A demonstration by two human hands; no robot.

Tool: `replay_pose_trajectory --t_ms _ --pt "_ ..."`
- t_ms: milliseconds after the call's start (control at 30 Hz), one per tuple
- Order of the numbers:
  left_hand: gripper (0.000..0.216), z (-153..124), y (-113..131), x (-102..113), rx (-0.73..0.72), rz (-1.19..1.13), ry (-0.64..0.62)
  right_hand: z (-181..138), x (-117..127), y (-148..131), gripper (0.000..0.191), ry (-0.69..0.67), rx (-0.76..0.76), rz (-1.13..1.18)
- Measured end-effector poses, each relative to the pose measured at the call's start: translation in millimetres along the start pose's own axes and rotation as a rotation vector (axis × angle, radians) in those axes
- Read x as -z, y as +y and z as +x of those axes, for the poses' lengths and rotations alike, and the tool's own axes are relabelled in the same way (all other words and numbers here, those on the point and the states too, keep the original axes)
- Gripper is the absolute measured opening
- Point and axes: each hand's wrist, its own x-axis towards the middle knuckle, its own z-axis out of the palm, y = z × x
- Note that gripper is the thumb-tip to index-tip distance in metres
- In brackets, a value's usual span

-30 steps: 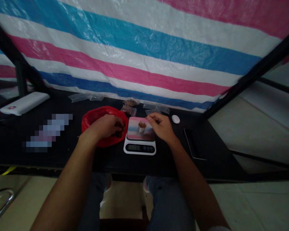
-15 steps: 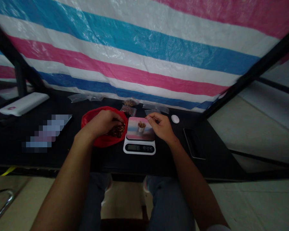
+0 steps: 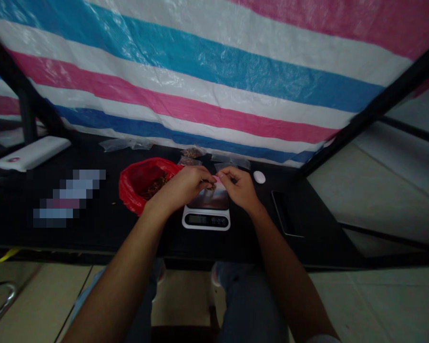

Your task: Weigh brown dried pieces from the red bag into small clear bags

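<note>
A small white kitchen scale (image 3: 206,214) with a dark display stands on the black table (image 3: 93,228). My left hand (image 3: 186,186) hovers over the scale's platform with its fingers pinched, seemingly on brown bits, and it hides the small cup there. My right hand (image 3: 238,187) rests at the platform's right edge, fingers curled in a pinch whose contents I cannot make out. Left of the scale lies a red plastic bag (image 3: 139,183), open, with brown dried pieces inside.
Small clear packets (image 3: 193,153) of brown stuff lie behind the scale by the striped tarp (image 3: 214,85). A white oval object (image 3: 259,177) and a dark phone (image 3: 286,213) lie to the right. A white box (image 3: 32,153) sits far left.
My left hand has come out of the red bag and moved right, over the scale's platform. My right hand has stayed at the platform's right edge.
</note>
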Motion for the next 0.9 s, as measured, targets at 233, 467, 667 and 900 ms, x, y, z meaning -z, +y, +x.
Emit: replay_pose_trajectory --t_ms 233,467,667,900 --pt "0.023 -2.0 3.7 2.5 0.039 -0.031 -0.011 -0.8 0.9 -1.5 0.026 0.0 -0.004 0.003" --pt "0.02 -1.7 10.3 5.4 0.109 -0.099 -0.011 -1.1 1.1 -3.1 0.026 -0.002 -0.004 0.0" --pt "0.018 -0.1 3.3 0.3 0.067 -0.187 0.087 -1.4 1.4 -3.3 0.026 0.005 -0.016 -0.026" --pt "0.015 -0.3 4.1 -3.0 0.109 -0.318 0.068 -0.9 2.0 -2.1 0.025 -0.002 -0.005 -0.016"
